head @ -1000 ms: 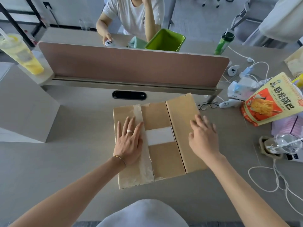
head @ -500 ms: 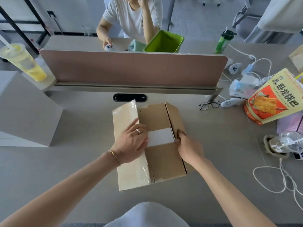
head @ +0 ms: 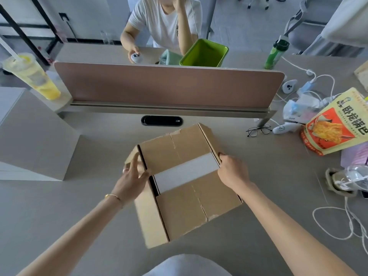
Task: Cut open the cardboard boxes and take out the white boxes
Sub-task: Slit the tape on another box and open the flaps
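Head view is showing the cardboard box (head: 185,182) sitting on the desk (head: 278,226) right in front of the person, turned at an angle, outer flaps folded out to both sides. Inner flaps are leaving a gap across the middle, and the white box (head: 186,171) is showing through it, seated inside. Left hand (head: 131,179) is curling its fingers over the raised left outer flap, thumb on the inner side, gripping it. Right hand (head: 232,171) is gripping the right flap edge, fingers wrapped over it, just beside the white strip. Judging by the torn paper edges and creases, the corrugated board is looking light and fairly stiff, but it is likely tearing easily at the folds. White box is looking smooth and rigid, probably slick and a snug fit; weight I cannot tell. Best hold is probably folding the two inner flaps back first, then getting fingers down both short ends of the white box and lifting straight up while something is pinning the carton.
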### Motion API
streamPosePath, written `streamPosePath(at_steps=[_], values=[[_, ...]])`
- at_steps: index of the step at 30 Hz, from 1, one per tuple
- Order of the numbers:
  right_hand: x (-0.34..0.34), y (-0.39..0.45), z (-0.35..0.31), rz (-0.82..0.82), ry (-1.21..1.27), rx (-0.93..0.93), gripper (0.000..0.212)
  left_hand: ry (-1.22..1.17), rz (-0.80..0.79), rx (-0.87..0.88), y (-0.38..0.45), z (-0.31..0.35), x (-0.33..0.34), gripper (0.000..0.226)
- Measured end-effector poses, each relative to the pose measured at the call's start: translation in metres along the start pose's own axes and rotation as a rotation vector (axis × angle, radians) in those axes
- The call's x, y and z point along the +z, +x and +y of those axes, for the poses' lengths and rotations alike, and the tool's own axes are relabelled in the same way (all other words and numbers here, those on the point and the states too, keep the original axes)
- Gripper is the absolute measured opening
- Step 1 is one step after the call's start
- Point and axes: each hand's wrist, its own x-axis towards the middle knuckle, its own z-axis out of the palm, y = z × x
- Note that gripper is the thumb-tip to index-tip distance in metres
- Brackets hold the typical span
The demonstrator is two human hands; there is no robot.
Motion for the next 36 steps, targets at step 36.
streamPosePath(at_steps=[36], values=[[0.049, 0.023, -0.078, 0.272, -0.157, -0.404, 0.082, 0.669, 0.276, 0.712, 0.037, 0.027, 0.066, 0.052]])
